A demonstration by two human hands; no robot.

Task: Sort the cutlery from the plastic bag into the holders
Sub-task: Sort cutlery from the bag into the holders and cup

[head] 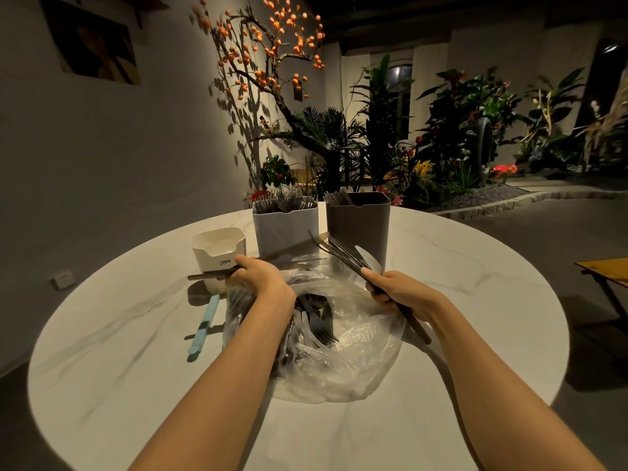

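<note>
A clear plastic bag [353, 355] lies open on the round table, with dark forks [323, 329] inside it. My left hand [260, 277] grips a bundle of dark-handled cutlery [210, 274] that lies sideways just in front of the white holder [219, 254]. My right hand [399, 292] grips several knives [339, 253], their blades pointing up and left toward the dark grey holder [358, 226]. The light grey holder [285, 222] between the other two is full of forks. The dark grey holder has a few pieces at its left side.
A light blue utensil [203, 329] lies on the white marble table [136, 385] to the left of the bag. A wooden table corner [608, 270] stands at the right. Plants and an orange-fruited tree fill the background.
</note>
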